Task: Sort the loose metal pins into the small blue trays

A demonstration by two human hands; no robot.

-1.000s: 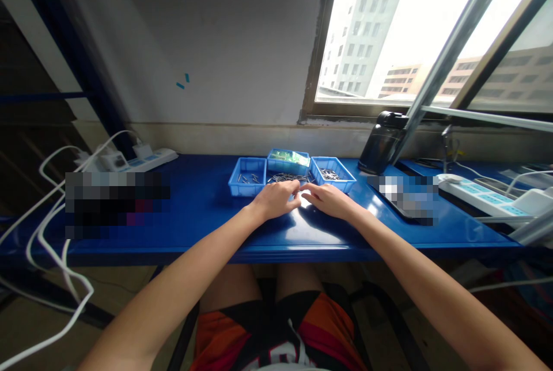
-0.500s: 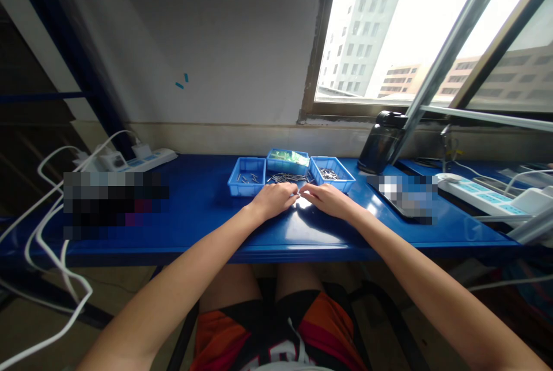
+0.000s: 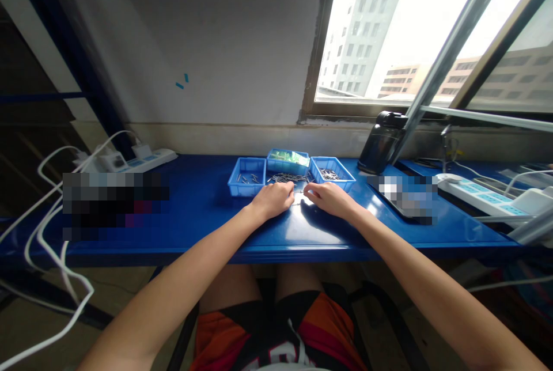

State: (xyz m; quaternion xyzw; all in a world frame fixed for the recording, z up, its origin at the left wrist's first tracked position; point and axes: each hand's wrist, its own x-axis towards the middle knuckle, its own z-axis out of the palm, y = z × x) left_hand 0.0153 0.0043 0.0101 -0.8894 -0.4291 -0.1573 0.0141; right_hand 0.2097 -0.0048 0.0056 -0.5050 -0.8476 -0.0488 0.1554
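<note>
1. Left hand [image 3: 273, 199] at centre of frame, just above the bench [image 3: 190, 215]; fingers curled, thumb side toward the right hand [image 3: 332, 199]. Grip contents hidden; cannot tell if closed on anything.
2. Right hand just right of centre, knuckles up, fingertips bent in toward the left hand. Possibly a small, thin piece at the fingertips; too small to confirm, so cannot tell whether grasping or bare.
3. Narrow gap between the hands, over bright glare on the bench. Judged posture: both hands low and close together, suited to fine fingertip work on something small.
4. Loose pile [image 3: 288, 177] of thin metal pieces on the bench, just beyond the hands at mid-frame. Probably left unboxed for easy picking, within fingertip reach.
5. Left tray [image 3: 242, 189] beyond the left hand: few pieces inside, well spread. Right tray [image 3: 346, 185] beyond the right hand: many more, heaped. Likely one tray per side to keep contents apart and reaches short.
6. Rear tray [image 3: 285, 169] behind the pile, with green packet [image 3: 294, 158] inside. Arrangement of trays probably meant to fence in the pile.
7. Flask [image 3: 381, 143] upright near the window, right of the trays; presumably set aside to spare the working area.
</note>
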